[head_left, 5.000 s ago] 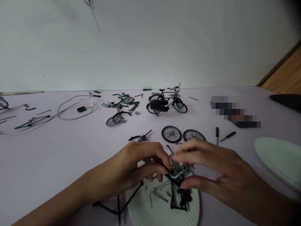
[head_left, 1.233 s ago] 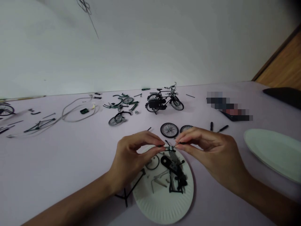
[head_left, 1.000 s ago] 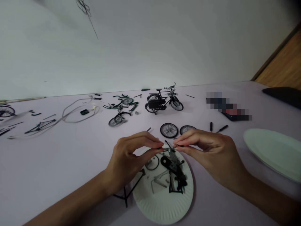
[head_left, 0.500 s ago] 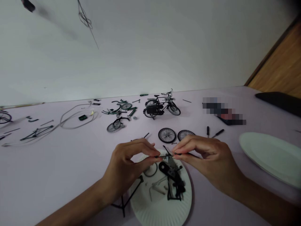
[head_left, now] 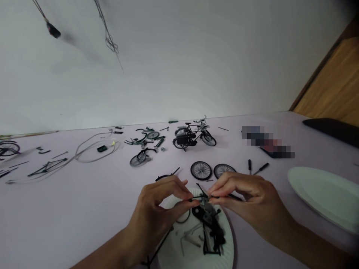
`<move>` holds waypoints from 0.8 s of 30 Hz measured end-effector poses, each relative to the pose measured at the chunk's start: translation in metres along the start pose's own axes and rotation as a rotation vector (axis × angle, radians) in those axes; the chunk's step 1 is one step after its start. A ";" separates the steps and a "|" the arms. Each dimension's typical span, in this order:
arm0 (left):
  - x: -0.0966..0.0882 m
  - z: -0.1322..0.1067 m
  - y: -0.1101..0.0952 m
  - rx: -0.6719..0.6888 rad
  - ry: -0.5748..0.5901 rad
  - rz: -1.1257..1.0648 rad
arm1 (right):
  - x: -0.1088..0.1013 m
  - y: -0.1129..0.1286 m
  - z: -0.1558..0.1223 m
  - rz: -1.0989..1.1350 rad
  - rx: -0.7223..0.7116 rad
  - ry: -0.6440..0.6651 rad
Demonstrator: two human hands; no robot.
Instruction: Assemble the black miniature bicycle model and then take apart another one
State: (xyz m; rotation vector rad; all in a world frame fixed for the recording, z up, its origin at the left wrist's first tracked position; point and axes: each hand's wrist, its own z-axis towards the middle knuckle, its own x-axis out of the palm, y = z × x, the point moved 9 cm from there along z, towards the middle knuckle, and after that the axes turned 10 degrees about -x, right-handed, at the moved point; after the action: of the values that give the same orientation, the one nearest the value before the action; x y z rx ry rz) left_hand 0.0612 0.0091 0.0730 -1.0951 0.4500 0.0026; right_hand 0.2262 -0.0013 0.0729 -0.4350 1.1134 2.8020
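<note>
My left hand [head_left: 161, 203] and my right hand [head_left: 246, 200] meet above a white paper plate [head_left: 174, 256]. Each pinches one end of a thin black handlebar part [head_left: 200, 197] of a partly built black model bicycle [head_left: 209, 224], which rests on the plate. Both hands' fingers are closed on that part. Loose small metal pieces [head_left: 187, 239] lie on the plate beside the model. Two loose spoked wheels [head_left: 201, 170] lie just beyond my fingers.
A finished black model bicycle [head_left: 193, 133] stands further back, with green bicycle parts [head_left: 146, 140] to its left. Two small screwdrivers [head_left: 255, 167] lie right of the wheels. A second white plate [head_left: 325, 194] sits at the right. A white cable [head_left: 92, 147] loops at the left.
The view has tilted up, so everything sits lower in the frame. Both hands keep pinching the same handlebar part over the plate, with little movement between them.
</note>
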 end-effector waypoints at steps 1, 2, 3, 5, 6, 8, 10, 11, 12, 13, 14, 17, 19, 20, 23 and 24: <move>0.000 0.000 0.000 0.003 0.004 0.000 | 0.000 0.000 0.000 -0.001 -0.003 0.006; 0.000 -0.001 0.001 0.005 0.008 0.001 | 0.001 0.001 0.001 -0.002 -0.007 0.013; 0.000 -0.001 0.001 0.012 0.011 -0.001 | 0.001 0.001 0.001 -0.004 -0.012 0.019; 0.000 -0.001 0.002 0.023 0.019 -0.002 | 0.002 0.001 0.001 -0.011 -0.012 0.027; 0.000 -0.001 0.003 0.025 0.026 0.002 | 0.002 0.001 0.000 -0.014 -0.009 0.029; 0.000 0.002 0.005 0.041 0.041 0.016 | 0.004 -0.001 -0.001 -0.014 0.010 0.035; -0.001 0.004 0.005 0.083 0.060 0.047 | 0.007 -0.006 -0.003 -0.018 0.049 0.055; -0.001 0.005 0.004 0.110 0.069 0.067 | 0.010 -0.008 -0.004 -0.021 0.071 0.075; -0.001 0.006 0.004 0.133 0.077 0.088 | 0.012 -0.011 -0.005 -0.024 0.086 0.099; -0.001 0.006 0.004 0.154 0.082 0.108 | 0.015 -0.012 -0.006 -0.026 0.089 0.122; -0.001 0.006 0.004 0.167 0.085 0.124 | 0.017 -0.012 -0.006 -0.025 0.079 0.141; 0.001 0.005 0.000 0.211 0.093 0.160 | 0.019 -0.011 -0.006 -0.026 0.023 0.170; 0.004 0.006 -0.002 0.213 0.142 0.204 | 0.019 -0.010 -0.005 -0.045 -0.010 0.175; 0.005 0.007 0.000 0.192 0.179 0.238 | 0.018 -0.010 -0.004 -0.057 -0.023 0.176; -0.005 0.015 0.015 0.086 0.228 0.425 | 0.014 -0.014 -0.004 -0.100 -0.020 0.162; -0.013 0.019 0.021 0.065 0.211 0.516 | 0.013 -0.017 -0.005 -0.123 0.008 0.161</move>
State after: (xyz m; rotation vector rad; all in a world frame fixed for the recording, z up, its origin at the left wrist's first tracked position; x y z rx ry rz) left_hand 0.0515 0.0380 0.0670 -0.8937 0.9071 0.3274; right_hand 0.2183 0.0074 0.0545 -0.7146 1.0853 2.6946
